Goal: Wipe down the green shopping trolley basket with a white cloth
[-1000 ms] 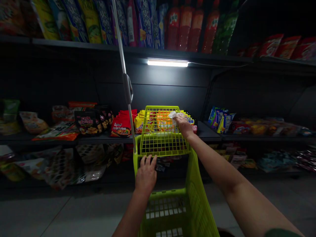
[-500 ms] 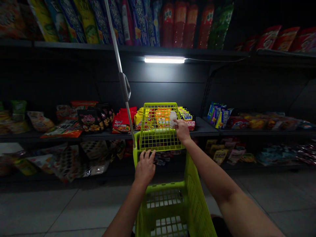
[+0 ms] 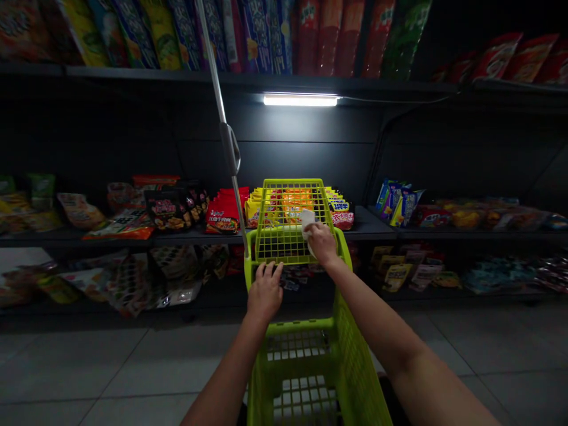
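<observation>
A yellow-green plastic shopping cart (image 3: pixel 299 325) stands in front of me, its grid flap (image 3: pixel 284 248) raised at the far end. My right hand (image 3: pixel 323 244) is closed on a white tissue (image 3: pixel 307 220) and holds it against the right part of the flap. At the flap's lower left edge, my left hand (image 3: pixel 265 293) rests with its fingers stretched out and slightly apart, holding nothing. A metal pole (image 3: pixel 214 71) with a grey grip rises from the cart's left corner.
Behind the cart, a dark shelf (image 3: pixel 373 222) carries red noodle packs (image 3: pixel 224 213), yellow packs and other snack bags. Bottles (image 3: pixel 328 41) and tall bags fill the shelf above. A lit tube lamp (image 3: pixel 300 100) hangs under it. Grey floor tiles (image 3: pixel 124 367) lie around the cart.
My right hand has moved the tissue down and slightly left across the flap. My left hand stays at the flap's lower edge. The whole view has shifted a little.
</observation>
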Tool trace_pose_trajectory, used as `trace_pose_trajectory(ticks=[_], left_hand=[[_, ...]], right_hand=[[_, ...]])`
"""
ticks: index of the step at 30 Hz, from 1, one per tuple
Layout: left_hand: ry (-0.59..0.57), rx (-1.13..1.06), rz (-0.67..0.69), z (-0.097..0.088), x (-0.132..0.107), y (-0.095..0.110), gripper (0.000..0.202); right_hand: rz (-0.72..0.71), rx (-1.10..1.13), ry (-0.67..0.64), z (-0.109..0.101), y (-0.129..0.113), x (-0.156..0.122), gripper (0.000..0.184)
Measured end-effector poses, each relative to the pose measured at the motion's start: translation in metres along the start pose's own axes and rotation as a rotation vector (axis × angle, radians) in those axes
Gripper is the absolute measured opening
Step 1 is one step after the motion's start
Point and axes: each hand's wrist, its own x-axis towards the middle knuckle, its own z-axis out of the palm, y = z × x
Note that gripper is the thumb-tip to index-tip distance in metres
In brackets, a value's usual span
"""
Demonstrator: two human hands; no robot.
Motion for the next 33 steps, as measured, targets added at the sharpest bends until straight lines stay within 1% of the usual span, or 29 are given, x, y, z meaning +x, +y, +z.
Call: trace_pose_trajectory(ticks=[1, 2, 3, 5, 6, 7, 8, 9, 10, 13, 14, 15, 16, 17, 18, 19, 21, 22, 23, 24, 25, 27, 29, 30, 31, 32, 33], left_hand=[[0.000, -0.003, 0.001, 0.000, 0.001, 0.001, 0.066], [-0.001, -0.006, 0.005, 0.001, 0.002, 0.003, 0.065], [-0.003, -0.008, 0.010, 0.001, 0.002, 0.004, 0.064], [-0.008, -0.011, 0.024, 0.000, 0.002, 0.004, 0.063], [-0.009, -0.010, 0.031, 0.000, 0.002, 0.003, 0.063], [-0.009, -0.006, 0.035, 0.000, 0.001, 0.002, 0.063], [-0.007, 0.000, 0.036, 0.000, 0.000, 0.001, 0.064], [-0.005, 0.008, 0.033, 0.000, -0.001, 0.000, 0.065], [-0.003, 0.015, 0.030, 0.000, -0.002, -0.002, 0.066], [-0.003, 0.021, 0.012, 0.000, -0.004, -0.004, 0.069], [-0.005, 0.020, 0.008, 0.000, -0.004, -0.004, 0.070], [-0.007, 0.017, 0.004, 0.001, -0.004, -0.003, 0.070], [-0.009, 0.016, 0.001, 0.001, -0.004, -0.002, 0.070], [-0.010, 0.016, -0.002, 0.001, -0.003, -0.001, 0.069], [-0.010, 0.018, -0.002, 0.002, -0.002, 0.001, 0.069], [-0.010, 0.021, -0.001, 0.002, -0.002, 0.003, 0.068], [-0.011, 0.031, 0.003, 0.002, -0.001, 0.004, 0.067], [-0.013, 0.035, 0.006, 0.002, -0.001, 0.004, 0.067], [-0.016, 0.039, 0.008, 0.001, -0.002, 0.004, 0.066], [-0.018, 0.041, 0.010, 0.001, -0.002, 0.003, 0.067], [-0.019, 0.042, 0.010, 0.000, -0.003, 0.002, 0.067], [-0.019, 0.041, 0.011, 0.000, -0.004, -0.001, 0.068], [-0.016, 0.036, 0.010, 0.000, -0.004, -0.002, 0.068], [-0.014, 0.033, 0.012, 0.000, -0.004, -0.002, 0.068], [-0.011, 0.030, 0.013, 0.000, -0.004, -0.001, 0.067], [-0.009, 0.028, 0.014, 0.000, -0.004, -0.001, 0.067], [-0.007, 0.027, 0.016, 0.000, -0.003, 0.000, 0.067]], right_hand=[[0.030, 0.024, 0.015, 0.003, -0.008, 0.000, 0.030], [-0.004, 0.052, 0.006, 0.008, -0.020, -0.002, 0.031], [-0.100, 0.082, -0.029, 0.014, -0.034, -0.004, 0.032], [-0.377, 0.127, -0.122, 0.025, -0.058, -0.008, 0.033], [-0.492, 0.135, -0.157, 0.029, -0.064, -0.011, 0.033], [-0.562, 0.131, -0.178, 0.029, -0.065, -0.013, 0.034], [-0.584, 0.114, -0.186, 0.027, -0.059, -0.015, 0.034], [-0.564, 0.086, -0.189, 0.022, -0.048, -0.017, 0.034], [-0.503, 0.051, -0.188, 0.016, -0.032, -0.020, 0.033], [-0.237, -0.064, -0.173, -0.009, 0.025, -0.028, 0.026], [-0.150, -0.089, -0.156, -0.015, 0.039, -0.031, 0.025], [-0.074, -0.099, -0.129, -0.019, 0.048, -0.035, 0.025], [-0.017, -0.092, -0.098, -0.020, 0.050, -0.039, 0.025], [0.016, -0.067, -0.069, -0.018, 0.045, -0.044, 0.026], [0.019, -0.029, -0.052, -0.013, 0.035, -0.048, 0.027], [-0.020, 0.016, -0.053, -0.007, 0.022, -0.051, 0.028], [-0.208, 0.090, -0.108, 0.006, -0.006, -0.056, 0.029], [-0.310, 0.104, -0.150, 0.009, -0.015, -0.058, 0.029], [-0.384, 0.101, -0.189, 0.010, -0.019, -0.059, 0.028], [-0.416, 0.085, -0.219, 0.007, -0.017, -0.060, 0.029], [-0.402, 0.058, -0.242, 0.002, -0.010, -0.061, 0.030], [-0.284, -0.019, -0.269, -0.014, 0.015, -0.063, 0.031], [-0.135, -0.099, -0.252, -0.028, 0.039, -0.067, 0.028], [-0.078, -0.127, -0.231, -0.032, 0.045, -0.070, 0.026], [-0.041, -0.144, -0.210, -0.034, 0.047, -0.074, 0.025], [-0.033, -0.146, -0.195, -0.034, 0.044, -0.078, 0.026], [-0.055, -0.136, -0.193, -0.033, 0.040, -0.081, 0.026]])
